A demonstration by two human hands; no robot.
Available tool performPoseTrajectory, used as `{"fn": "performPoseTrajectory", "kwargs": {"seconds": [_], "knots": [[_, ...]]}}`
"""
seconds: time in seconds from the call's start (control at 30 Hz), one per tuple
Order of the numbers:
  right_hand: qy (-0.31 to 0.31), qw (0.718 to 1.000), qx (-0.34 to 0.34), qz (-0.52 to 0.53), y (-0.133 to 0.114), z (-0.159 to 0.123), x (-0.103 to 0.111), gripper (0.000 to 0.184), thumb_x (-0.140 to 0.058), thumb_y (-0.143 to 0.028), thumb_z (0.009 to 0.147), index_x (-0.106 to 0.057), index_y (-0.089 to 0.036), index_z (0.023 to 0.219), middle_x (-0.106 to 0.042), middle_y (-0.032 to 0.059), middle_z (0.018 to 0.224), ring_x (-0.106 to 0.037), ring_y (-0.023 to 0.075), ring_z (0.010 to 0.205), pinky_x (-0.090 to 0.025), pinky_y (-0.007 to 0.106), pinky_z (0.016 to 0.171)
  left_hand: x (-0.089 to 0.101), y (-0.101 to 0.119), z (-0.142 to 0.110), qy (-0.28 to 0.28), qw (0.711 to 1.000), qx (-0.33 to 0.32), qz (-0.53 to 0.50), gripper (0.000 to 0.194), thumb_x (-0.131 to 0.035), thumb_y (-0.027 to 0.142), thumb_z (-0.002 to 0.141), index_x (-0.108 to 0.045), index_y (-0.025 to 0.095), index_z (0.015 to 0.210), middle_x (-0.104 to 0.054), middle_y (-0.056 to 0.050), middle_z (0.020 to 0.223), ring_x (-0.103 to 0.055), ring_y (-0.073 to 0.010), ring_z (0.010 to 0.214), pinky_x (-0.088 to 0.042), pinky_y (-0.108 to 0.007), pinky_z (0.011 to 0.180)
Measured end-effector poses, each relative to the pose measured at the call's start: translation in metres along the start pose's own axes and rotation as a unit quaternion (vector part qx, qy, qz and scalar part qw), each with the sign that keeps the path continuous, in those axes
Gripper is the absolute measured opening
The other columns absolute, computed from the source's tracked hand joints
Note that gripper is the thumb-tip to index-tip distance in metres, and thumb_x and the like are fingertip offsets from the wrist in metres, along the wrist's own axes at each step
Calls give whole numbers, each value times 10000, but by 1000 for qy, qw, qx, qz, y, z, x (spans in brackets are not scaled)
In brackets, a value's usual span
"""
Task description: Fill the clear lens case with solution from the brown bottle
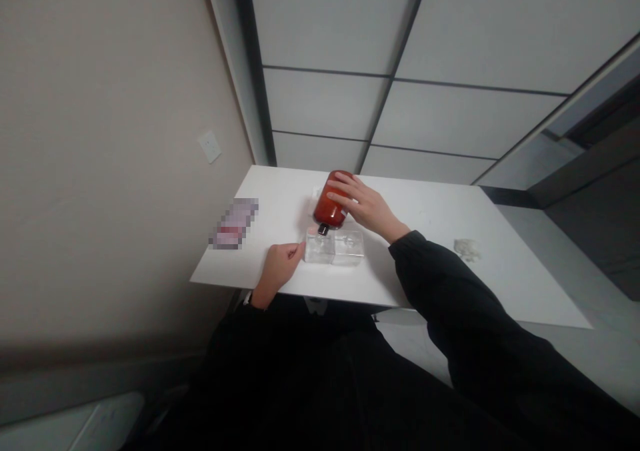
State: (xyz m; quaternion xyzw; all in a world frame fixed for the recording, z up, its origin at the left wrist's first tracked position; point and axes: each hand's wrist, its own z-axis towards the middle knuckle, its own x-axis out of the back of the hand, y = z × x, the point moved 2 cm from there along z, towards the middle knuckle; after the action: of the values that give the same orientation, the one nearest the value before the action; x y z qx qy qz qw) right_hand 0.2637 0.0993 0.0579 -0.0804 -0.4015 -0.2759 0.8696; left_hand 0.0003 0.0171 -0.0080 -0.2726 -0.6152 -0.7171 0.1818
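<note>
My right hand is wrapped round a red-brown bottle, which is tipped over with its black neck pointing down at a clear plastic box on the white table. The bottle's mouth sits just above the left half of the box. My left hand rests on the table at the box's left end, fingers curled, thumb and fingertips touching the box's side.
A blurred pink and white card or packet lies at the table's left side. A small crumpled clear wrapper lies to the right. A beige wall with a white switch stands on the left; grey panels rise behind the table.
</note>
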Motion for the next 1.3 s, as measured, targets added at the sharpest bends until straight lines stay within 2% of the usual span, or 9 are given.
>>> {"fn": "performPoseTrajectory", "kwargs": {"seconds": [0.23, 0.43, 0.63, 0.77, 0.9, 1.0, 1.13, 1.3], "knots": [[-16, 999, -33, 36, 1, 1, -1, 487, -444, -93, 1090, -594, -350, 1475, -563, 16, 1622, -399, 224, 1599, -397, 612, 1305, 1, 1, 0, 1, 1000, -1, -3, 499, -401, 595, 919, -241, 245, 600, -232, 29, 613, -255, -126, 594, -165, -325, 596], [-14, 998, -45, 39, 2, -2, -6, 470, -442, -103, 1086, -585, -322, 1476, -569, 37, 1615, -386, 225, 1607, -398, 618, 1305, 1, 2, 1, 1, 1000, -2, -3, 496, -406, 588, 914, -238, 249, 594, -230, 29, 614, -249, -127, 591, -163, -322, 592], [-14, 995, -66, 73, 4, -9, -12, 639, -507, 0, 932, -542, -254, 1518, -600, 101, 1568, -435, 265, 1579, -417, 605, 1290, 2, 2, 1, 10, 1000, -13, 4, 505, -420, 575, 923, -232, 243, 592, -212, 29, 619, -259, -122, 589, -164, -325, 603], [-15, 988, -126, 85, 7, -21, -10, 716, -623, -35, 865, -504, -249, 1539, -582, 122, 1581, -487, 302, 1540, -468, 586, 1247, 3, 2, 2, 17, 999, -30, 13, 514, -426, 559, 934, -228, 238, 585, -197, 31, 605, -251, -118, 579, -169, -327, 603], [31, 972, -214, 95, 8, -37, -1, 712, -763, -221, 876, -497, -282, 1534, -623, 123, 1537, -601, 318, 1434, -534, 546, 1181, 4, 2, 4, 16, 999, -42, 18, 508, -421, 548, 939, -239, 237, 581, -198, 34, 588, -251, -115, 559, -175, -326, 598], [63, 958, -260, 101, 5, -53, 7, 703, -803, -274, 854, -526, -262, 1499, -661, 139, 1481, -657, 332, 1358, -561, 545, 1139, 3, 1, 4, 18, 999, -43, 23, 508, -417, 550, 938, -239, 237, 580, -196, 35, 585, -261, -114, 553, -176, -323, 598], [82, 950, -282, 107, 0, -74, 13, 689, -807, -260, 842, -538, -265, 1476, -673, 138, 1456, -668, 343, 1331, -564, 586, 1114, 2, 1, 2, 18, 999, -38, 28, 521, -409, 567, 943, -224, 234, 588, -197, 35, 595, -251, -112, 566, -174, -320, 599], [102, 949, -271, 123, -5, -89, 11, 701, -813, -267, 843, -519, -285, 1479, -637, 140, 1490, -624, 351, 1390, -545, 619, 1130, 3, 2, 2, 20, 999, -36, 31, 518, -416, 559, 943, -222, 235, 588, -196, 32, 597, -257, -116, 566, -176, -328, 603]]}}
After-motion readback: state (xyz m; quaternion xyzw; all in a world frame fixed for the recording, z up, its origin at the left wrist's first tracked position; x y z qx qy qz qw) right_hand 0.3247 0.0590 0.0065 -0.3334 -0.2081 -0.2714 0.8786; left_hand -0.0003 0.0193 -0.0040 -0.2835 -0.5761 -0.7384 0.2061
